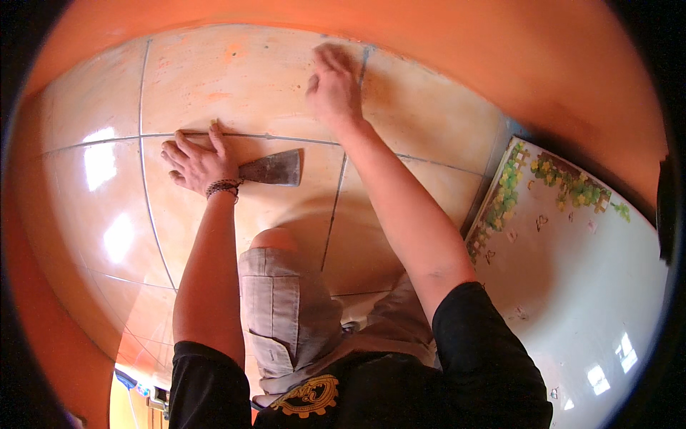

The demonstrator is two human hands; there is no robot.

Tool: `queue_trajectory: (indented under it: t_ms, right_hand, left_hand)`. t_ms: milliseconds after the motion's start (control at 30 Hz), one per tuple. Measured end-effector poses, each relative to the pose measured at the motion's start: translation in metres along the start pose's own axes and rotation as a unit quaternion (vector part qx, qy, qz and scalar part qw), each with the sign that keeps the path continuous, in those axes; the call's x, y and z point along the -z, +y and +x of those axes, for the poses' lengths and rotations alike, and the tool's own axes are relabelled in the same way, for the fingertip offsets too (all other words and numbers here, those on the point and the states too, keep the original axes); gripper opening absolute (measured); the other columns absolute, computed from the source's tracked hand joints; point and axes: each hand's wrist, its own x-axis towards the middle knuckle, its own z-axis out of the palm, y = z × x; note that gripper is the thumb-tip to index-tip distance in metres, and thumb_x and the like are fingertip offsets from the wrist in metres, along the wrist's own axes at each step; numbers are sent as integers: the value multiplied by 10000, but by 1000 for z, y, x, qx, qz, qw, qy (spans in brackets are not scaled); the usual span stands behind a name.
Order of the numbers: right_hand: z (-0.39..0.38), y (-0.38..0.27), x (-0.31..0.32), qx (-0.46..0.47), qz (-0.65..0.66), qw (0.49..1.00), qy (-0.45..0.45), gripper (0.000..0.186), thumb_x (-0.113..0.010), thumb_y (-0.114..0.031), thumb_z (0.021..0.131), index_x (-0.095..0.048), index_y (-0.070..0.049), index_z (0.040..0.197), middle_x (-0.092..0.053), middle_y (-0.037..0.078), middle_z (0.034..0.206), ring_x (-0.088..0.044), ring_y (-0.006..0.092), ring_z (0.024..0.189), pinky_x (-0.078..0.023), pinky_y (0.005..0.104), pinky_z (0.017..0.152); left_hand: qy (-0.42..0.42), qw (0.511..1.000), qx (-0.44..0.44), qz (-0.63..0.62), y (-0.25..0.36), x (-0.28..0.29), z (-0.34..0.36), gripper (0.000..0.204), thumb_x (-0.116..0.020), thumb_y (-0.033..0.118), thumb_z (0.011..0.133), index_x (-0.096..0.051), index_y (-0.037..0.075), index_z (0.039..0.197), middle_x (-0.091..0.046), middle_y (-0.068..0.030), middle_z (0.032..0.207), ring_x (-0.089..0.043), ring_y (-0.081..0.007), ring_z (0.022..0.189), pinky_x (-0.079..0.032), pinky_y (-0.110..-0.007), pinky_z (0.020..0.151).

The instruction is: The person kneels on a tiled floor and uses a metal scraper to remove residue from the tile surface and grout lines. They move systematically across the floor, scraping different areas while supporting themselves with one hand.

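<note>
The scraper (275, 169) lies just left of centre, blade toward the right of the frame, handle hidden at your left hand (196, 163), which spreads open over the tiled floor (236, 79). Your blurred right hand (334, 93) curls at upper centre, near the orange wall (457, 50); whether it grips anything, I cannot tell. A white, flower-edged panel (572, 286) fills the lower right

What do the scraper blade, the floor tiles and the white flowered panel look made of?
Scraper blade: probably steel, dull and mottled grey.
Floor tiles: likely glazed ceramic, straight-jointed, with bright reflections.
White flowered panel: glossy, with sharp reflections; perhaps coated metal or plastic, the look leaves it open.
</note>
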Motion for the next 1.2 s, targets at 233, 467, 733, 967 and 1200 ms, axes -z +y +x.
queue_trajectory:
  t_ms: [233,467,733,967,1200]
  right_hand:
    - [-92,-49,60,-195,203,952,-118,141,-741,-157,731,-664,-49,775,-630,149,708,-611,303,641,-483,368,593]
    - [-270,-19,160,-318,43,930,-178,25,-654,-17,767,-630,-14,773,-640,95,718,-626,215,685,-481,324,640]
    - [-241,-100,214,-363,-33,868,-337,162,-733,-149,752,-664,-31,840,-668,100,762,-645,186,746,-505,312,703]
    - [-184,-164,244,-271,233,894,-271,305,-659,-293,871,-668,-25,1015,-678,88,947,-620,154,824,-497,307,751]
    - [-201,-171,254,-359,450,752,-321,311,-565,-290,934,-635,0,1019,-652,41,902,-593,125,828,-467,273,766]
  left_hand:
    - [3,998,-1,-61,-8,11,1,709,-527,515,833,-390,79,1376,-278,-214,1476,-197,-351,1402,-176,-571,1082]
    - [-34,992,1,-122,-22,32,-2,747,-528,548,831,-377,67,1381,-205,-213,1508,-140,-351,1419,-105,-577,1107]
    - [-274,883,-369,-97,-125,70,-40,361,-559,263,874,-511,26,1143,-448,-233,1306,-437,-372,1225,-351,-539,985]
    - [-274,904,-216,-247,-125,138,-80,411,-665,261,794,-430,-12,993,-626,-265,829,-616,-428,821,-490,-510,707]
    - [-292,755,-228,-541,-97,233,-238,668,-743,246,718,-432,-54,1227,-603,-217,941,-590,-334,988,-451,-391,891]
